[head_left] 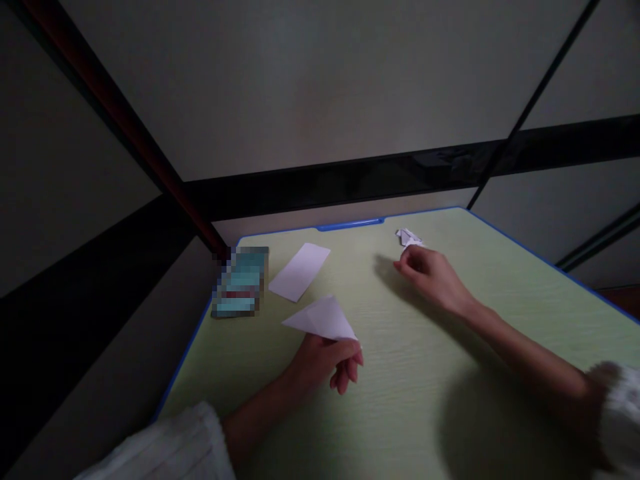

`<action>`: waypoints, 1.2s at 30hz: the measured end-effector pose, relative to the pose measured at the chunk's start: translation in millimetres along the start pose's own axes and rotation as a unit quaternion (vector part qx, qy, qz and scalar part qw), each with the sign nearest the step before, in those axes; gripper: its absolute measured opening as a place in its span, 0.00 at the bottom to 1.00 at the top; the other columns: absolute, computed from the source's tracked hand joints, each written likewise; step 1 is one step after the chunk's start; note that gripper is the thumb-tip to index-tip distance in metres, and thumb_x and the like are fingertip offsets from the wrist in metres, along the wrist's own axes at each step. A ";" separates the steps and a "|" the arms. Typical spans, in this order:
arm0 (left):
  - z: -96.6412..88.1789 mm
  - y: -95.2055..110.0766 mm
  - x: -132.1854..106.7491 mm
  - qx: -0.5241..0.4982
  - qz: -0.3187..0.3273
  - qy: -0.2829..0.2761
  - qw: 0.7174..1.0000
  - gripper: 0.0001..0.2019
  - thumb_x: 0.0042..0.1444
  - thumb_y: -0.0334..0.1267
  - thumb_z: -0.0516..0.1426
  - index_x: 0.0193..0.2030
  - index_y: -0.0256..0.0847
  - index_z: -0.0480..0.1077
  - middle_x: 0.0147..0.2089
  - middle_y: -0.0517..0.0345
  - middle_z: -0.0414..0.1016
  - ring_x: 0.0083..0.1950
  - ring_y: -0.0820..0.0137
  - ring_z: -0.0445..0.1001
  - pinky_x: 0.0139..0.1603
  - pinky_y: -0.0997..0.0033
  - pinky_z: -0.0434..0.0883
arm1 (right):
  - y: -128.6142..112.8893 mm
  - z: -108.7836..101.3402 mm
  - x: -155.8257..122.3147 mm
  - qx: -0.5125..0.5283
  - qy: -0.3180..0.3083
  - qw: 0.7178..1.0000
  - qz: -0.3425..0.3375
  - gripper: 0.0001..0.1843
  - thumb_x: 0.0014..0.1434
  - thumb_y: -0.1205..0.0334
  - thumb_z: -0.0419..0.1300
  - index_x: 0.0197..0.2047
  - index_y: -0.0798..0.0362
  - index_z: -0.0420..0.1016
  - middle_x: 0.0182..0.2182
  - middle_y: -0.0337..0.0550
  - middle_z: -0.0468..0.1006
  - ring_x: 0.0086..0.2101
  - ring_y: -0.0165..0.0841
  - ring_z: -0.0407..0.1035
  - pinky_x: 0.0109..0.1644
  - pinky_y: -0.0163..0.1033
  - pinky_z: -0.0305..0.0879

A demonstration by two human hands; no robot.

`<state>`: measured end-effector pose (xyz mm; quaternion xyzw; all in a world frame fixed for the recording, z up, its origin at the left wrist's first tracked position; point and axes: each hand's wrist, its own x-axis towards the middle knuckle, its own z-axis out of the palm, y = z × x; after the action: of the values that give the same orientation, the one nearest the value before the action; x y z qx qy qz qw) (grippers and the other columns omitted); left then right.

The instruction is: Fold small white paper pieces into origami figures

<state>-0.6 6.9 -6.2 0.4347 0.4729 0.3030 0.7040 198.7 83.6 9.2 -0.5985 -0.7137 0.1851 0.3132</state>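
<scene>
My left hand (327,363) is over the near middle of the table, with thumb and fingers closed on a folded sheet of paper (324,319). This pale paper makes a triangle that points left, its right corner under the thumb. Beyond it a flat rectangular piece of paper (300,270) lies on the table. My right hand (433,273) is curled over the far right part of the table, thumb and fingertips together, and no object shows between them. Just behind its knuckles sits a small folded paper piece (407,237), partly hidden by the hand.
The pale green tabletop (390,373) has a blue rim and a blue pen groove (350,225) at its far edge. A phone-like blurred rectangle (241,281) lies at the left edge. Cabinet panels (320,100) with a black band stand right behind the table.
</scene>
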 end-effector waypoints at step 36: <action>-6.2 1.8 5.4 0.021 0.109 0.078 0.991 0.13 0.42 0.41 0.58 0.17 0.32 0.66 0.10 0.61 0.65 0.12 0.79 0.61 0.14 0.80 0.58 | -40.8 37.1 -60.8 0.393 -0.222 0.890 0.065 0.21 0.47 0.48 0.55 0.16 0.54 0.56 0.13 0.31 0.55 0.17 0.22 0.48 0.20 0.31 0.42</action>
<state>-4.4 14.2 -7.8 0.4735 0.4818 0.4011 0.6186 149.1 20.0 -5.7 -0.4147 -0.5927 0.5990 0.3436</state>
